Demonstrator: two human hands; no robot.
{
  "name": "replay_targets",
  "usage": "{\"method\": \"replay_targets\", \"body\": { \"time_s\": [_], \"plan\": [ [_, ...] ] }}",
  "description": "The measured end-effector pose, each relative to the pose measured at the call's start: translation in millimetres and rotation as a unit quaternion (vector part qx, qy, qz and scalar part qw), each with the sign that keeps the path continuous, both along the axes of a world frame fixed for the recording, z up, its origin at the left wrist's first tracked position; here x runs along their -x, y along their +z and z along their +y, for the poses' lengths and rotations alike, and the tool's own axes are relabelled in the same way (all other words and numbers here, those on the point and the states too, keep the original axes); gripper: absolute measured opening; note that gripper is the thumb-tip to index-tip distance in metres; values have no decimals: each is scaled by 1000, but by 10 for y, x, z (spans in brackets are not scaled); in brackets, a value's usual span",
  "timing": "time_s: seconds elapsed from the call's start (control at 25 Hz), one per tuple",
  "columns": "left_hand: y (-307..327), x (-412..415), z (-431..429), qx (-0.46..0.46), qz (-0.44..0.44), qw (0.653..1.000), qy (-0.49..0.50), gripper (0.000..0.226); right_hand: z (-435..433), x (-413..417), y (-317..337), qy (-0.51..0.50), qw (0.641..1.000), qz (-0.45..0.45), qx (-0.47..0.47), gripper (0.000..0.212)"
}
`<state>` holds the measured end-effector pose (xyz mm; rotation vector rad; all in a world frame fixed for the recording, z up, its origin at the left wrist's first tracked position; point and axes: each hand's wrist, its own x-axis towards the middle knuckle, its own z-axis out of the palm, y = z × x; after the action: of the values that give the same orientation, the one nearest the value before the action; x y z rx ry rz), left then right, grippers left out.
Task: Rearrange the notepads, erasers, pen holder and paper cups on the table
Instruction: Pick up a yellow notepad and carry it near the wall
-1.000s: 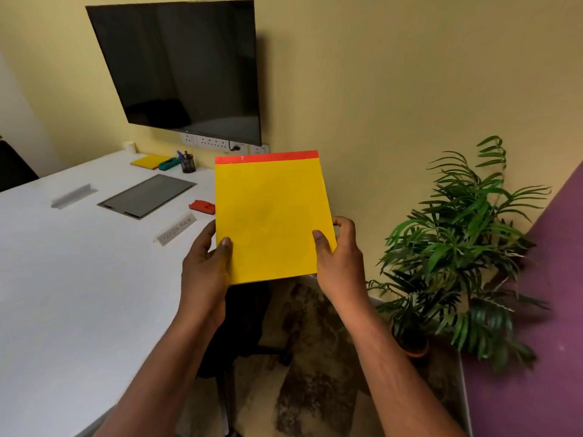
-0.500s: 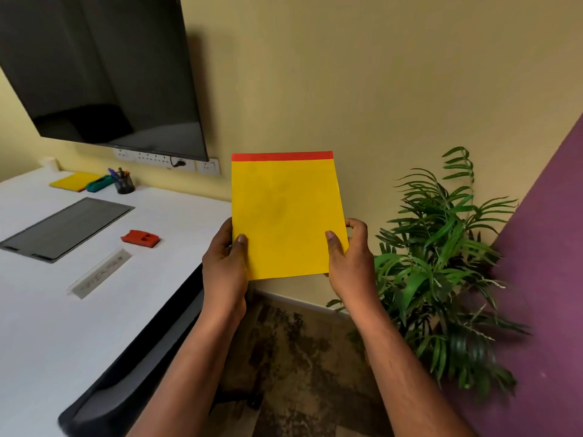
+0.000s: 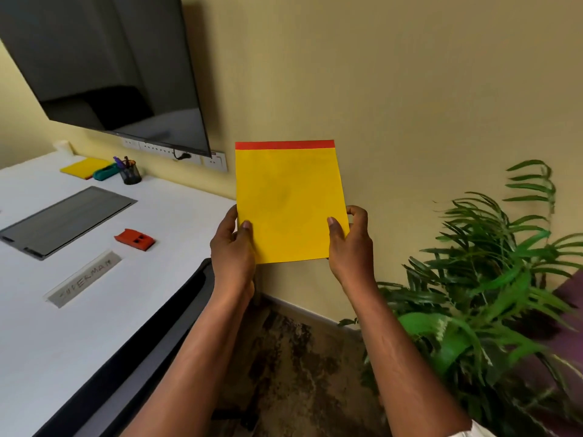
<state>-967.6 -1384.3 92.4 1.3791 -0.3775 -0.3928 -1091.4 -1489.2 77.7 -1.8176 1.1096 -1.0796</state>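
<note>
I hold a yellow notepad (image 3: 288, 203) with a red top strip upright in the air, past the table's right end. My left hand (image 3: 232, 247) grips its lower left edge and my right hand (image 3: 348, 244) grips its lower right edge, thumbs on the front. On the white table (image 3: 176, 222) lie a red eraser (image 3: 135, 239), a second yellow notepad (image 3: 82, 167), a teal eraser (image 3: 105, 173) and a black mesh pen holder (image 3: 130, 172) with pens. A white paper cup (image 3: 62, 144) stands at the far back, by the wall.
A dark screen (image 3: 104, 64) hangs on the wall above a socket strip (image 3: 176, 152). A grey flap panel (image 3: 63, 220) and a name plate (image 3: 83, 282) sit in the tabletop. A potted plant (image 3: 492, 279) stands to the right, and a dark chair edge (image 3: 176, 323) runs along the table.
My view has swung right and closer to the wall, so the table has slid left in the frame. Both hands keep the same grip on the notepad.
</note>
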Motion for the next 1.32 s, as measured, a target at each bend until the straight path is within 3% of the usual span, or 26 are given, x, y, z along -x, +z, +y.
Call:
{"method": "replay_targets", "body": {
  "time_s": [0.32,0.48,0.92,1.32],
  "plan": [
    [8,-389,-935,-16,21,995,96,37,-1195,-621,50,104,995,-1,10,30],
    [28,-814,-1283,-41,36,977,205,38,-1603,-1224,41,169,986,6,-6,31],
    [281,-2063,-1714,60,34,920,386,31,-1998,-2819,274,272,960,-67,23,31],
    [198,-2878,-1747,45,10,878,477,30,-2045,-3862,208,349,932,-95,26,34]
  ]
}}
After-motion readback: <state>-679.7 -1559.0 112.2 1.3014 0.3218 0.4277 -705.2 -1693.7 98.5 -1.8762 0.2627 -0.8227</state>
